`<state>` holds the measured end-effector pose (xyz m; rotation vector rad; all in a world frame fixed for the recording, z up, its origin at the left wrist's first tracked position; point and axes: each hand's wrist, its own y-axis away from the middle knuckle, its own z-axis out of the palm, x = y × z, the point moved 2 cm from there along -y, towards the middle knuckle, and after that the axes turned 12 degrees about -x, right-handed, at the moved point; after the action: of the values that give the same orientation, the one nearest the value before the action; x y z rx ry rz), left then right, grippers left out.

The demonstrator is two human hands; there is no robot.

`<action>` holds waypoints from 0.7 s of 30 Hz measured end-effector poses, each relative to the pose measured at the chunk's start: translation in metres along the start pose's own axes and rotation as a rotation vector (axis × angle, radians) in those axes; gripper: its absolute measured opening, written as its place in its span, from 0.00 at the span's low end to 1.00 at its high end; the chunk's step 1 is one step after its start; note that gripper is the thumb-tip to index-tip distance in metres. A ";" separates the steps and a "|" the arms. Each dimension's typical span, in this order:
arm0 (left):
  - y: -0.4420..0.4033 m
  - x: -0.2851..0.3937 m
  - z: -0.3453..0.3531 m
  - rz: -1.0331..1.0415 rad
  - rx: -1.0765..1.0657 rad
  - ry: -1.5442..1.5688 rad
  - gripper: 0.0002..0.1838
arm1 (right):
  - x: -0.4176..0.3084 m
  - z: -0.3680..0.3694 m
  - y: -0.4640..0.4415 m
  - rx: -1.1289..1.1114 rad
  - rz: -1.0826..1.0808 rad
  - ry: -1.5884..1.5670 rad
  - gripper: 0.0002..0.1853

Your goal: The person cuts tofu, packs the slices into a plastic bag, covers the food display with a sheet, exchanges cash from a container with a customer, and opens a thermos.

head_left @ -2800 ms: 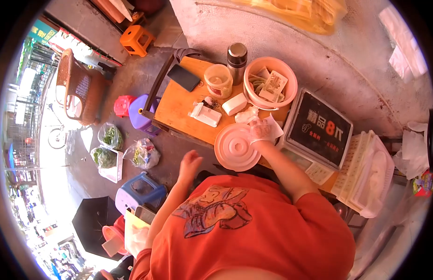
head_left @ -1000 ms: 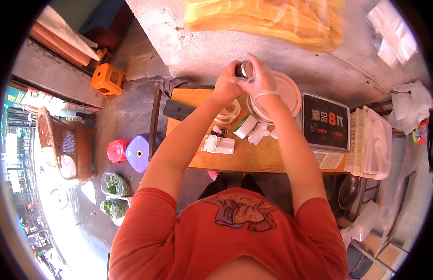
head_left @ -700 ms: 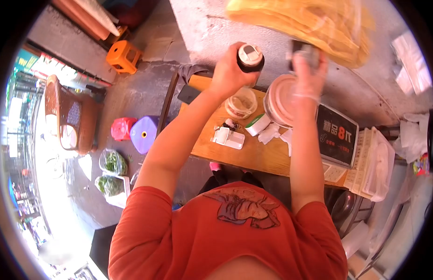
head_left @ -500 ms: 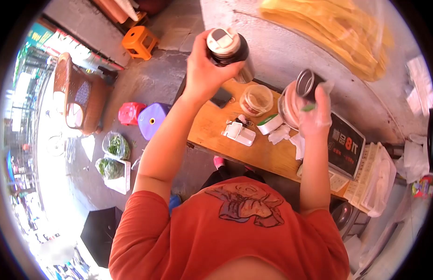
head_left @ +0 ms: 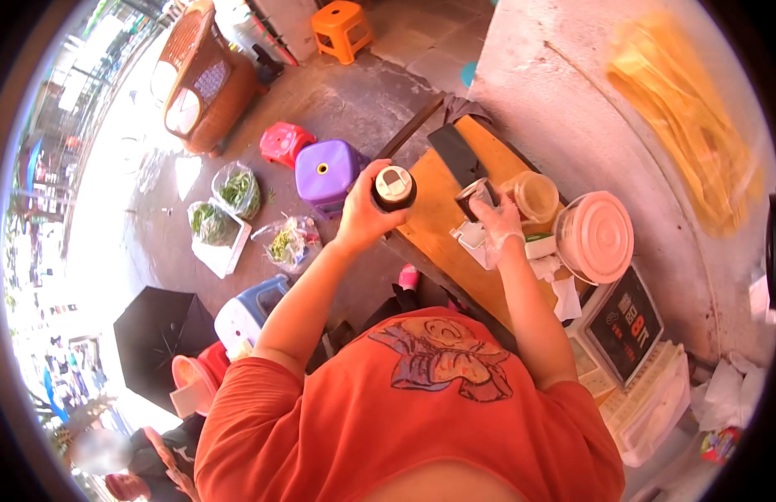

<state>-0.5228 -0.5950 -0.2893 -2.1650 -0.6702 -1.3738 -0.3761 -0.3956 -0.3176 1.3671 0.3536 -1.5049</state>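
Note:
My left hand (head_left: 363,213) is closed around a dark thermos (head_left: 395,187) with a white flip lid, held upright over the table's left edge. My right hand (head_left: 501,224), in a thin clear glove, grips a small dark cup (head_left: 477,197) with a shiny metal rim. Just behind that cup is a long black box (head_left: 455,154) on the wooden table (head_left: 430,201). Beside my right hand stand a clear round tub (head_left: 536,198) and a pink lidded bucket (head_left: 601,237). A white plastic holder (head_left: 472,241) lies partly hidden by my right hand.
A black sign (head_left: 618,326) leans at the table's right end. Purple (head_left: 328,171) and red (head_left: 285,144) stools stand on the floor at left. Bags of greens (head_left: 237,191) and an open black umbrella (head_left: 158,343) are further left. Another person (head_left: 158,456) is at lower left.
Both hands have come down and nearer to my body, still holding the thermos and the cup. My view has turned, showing more floor on the left.

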 end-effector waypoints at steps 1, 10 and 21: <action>0.005 -0.005 0.003 0.001 0.032 -0.012 0.40 | 0.002 -0.002 -0.010 -0.002 -0.021 0.106 0.30; 0.019 -0.032 0.023 -0.010 0.093 0.046 0.36 | 0.016 0.022 -0.051 -0.032 -0.236 0.533 0.41; 0.019 -0.041 0.036 -0.061 0.111 0.212 0.49 | 0.039 0.036 -0.084 -0.121 -0.287 1.663 0.41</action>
<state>-0.5015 -0.5926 -0.3433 -1.8942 -0.7176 -1.5341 -0.4569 -0.4057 -0.3739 2.2325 1.6385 -0.1522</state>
